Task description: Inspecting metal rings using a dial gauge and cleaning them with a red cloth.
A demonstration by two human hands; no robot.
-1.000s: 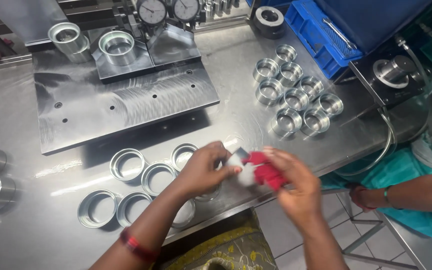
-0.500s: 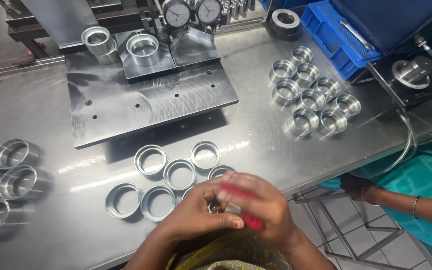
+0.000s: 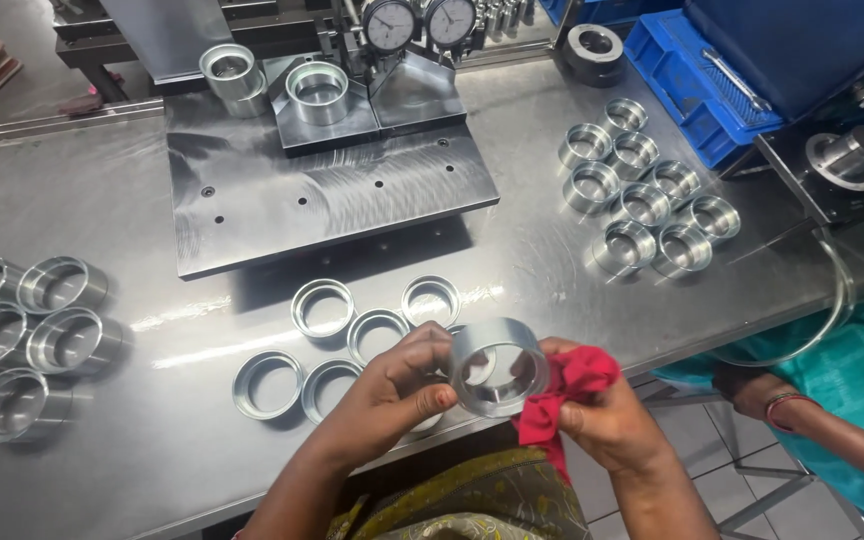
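My left hand (image 3: pixel 392 390) grips a shiny metal ring (image 3: pixel 497 365) by its left rim, holding it above the near edge of the steel table (image 3: pixel 102 200) with its opening toward me. My right hand (image 3: pixel 607 420) holds a red cloth (image 3: pixel 567 390) pressed against the ring's right side. Several flat metal rings (image 3: pixel 324 308) lie on the table just beyond my hands.
A steel gauge plate (image 3: pixel 322 195) with two dial gauges (image 3: pixel 422 22) stands at the back. Ring clusters sit far right (image 3: pixel 642 205) and at the left edge (image 3: pixel 37 335). A blue bin (image 3: pixel 697 85) is at top right. Another person's arm (image 3: pixel 832 420) is at lower right.
My hands came together low at the table edge, then lifted. The ring has turned so its opening faces me, with the red cloth now at its right side.
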